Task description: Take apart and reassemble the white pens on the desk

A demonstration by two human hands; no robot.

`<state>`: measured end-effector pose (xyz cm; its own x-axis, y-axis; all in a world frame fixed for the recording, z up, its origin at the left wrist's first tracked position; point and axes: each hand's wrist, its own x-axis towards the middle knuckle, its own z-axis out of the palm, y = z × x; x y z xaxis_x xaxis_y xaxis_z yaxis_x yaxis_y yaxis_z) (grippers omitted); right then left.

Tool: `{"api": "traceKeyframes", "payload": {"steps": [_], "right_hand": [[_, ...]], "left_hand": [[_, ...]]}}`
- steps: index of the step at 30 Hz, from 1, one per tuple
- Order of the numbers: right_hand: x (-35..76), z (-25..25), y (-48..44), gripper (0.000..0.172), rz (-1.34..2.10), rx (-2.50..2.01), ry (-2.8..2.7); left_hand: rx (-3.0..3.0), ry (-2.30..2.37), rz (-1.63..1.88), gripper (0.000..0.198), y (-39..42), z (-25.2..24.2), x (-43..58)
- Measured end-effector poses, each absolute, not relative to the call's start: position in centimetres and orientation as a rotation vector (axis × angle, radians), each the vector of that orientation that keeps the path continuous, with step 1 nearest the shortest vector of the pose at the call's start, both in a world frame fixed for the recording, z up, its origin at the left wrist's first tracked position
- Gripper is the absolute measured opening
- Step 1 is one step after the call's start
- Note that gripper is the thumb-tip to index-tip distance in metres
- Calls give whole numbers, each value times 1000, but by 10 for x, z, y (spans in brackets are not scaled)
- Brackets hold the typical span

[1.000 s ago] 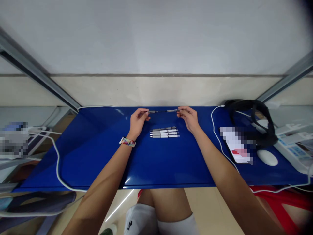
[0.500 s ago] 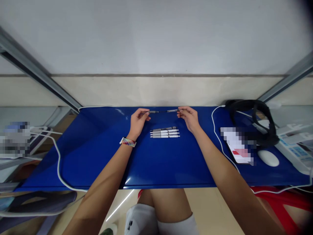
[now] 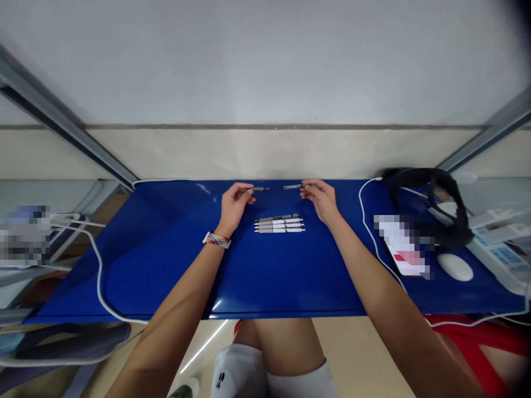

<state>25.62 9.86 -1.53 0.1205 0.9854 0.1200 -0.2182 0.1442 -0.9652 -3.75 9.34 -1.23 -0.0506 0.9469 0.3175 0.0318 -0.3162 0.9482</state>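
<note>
a: count on the pens?
b: four lying on the table [image 3: 286, 276], side by side in one row: three white pens [image 3: 282, 225] with grey ends, plus one dark pen [image 3: 284, 217] at the far side, slightly askew. also a long thin pen-like piece [image 3: 262, 189] up in the hands, beyond the row.
a: one piece or two?
b: can't tell. grey section at left, lighter one at right, thin dark stretch between.
a: hands?
b: two, well apart. left hand [image 3: 235, 202] pinched on the left end, right hand [image 3: 321, 200] pinched on the right end. fingers hide both tips.
a: what else is around?
b: right side: one phone [image 3: 403, 257], partly blurred out, one white mouse [image 3: 455, 267], one black headset [image 3: 450, 202], one white box [image 3: 504, 251]. one wristband [image 3: 217, 240] on the left wrist.
a: anything in the way?
b: right cable [image 3: 367, 229] runs between the right forearm and the phone, then goes out of sight behind the forearm. left cable [image 3: 99, 276] drops over the near edge beside the left forearm. headset sits close behind phone and mouse.
</note>
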Motion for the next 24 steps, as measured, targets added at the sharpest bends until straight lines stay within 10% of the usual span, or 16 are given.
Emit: {"api": "traceKeyframes", "payload": {"steps": [24], "right_hand": [[255,-14,97,34,1132,-990,-1011]], "left_hand": [[1444,1092,1464,26,94,-13,-38]]}}
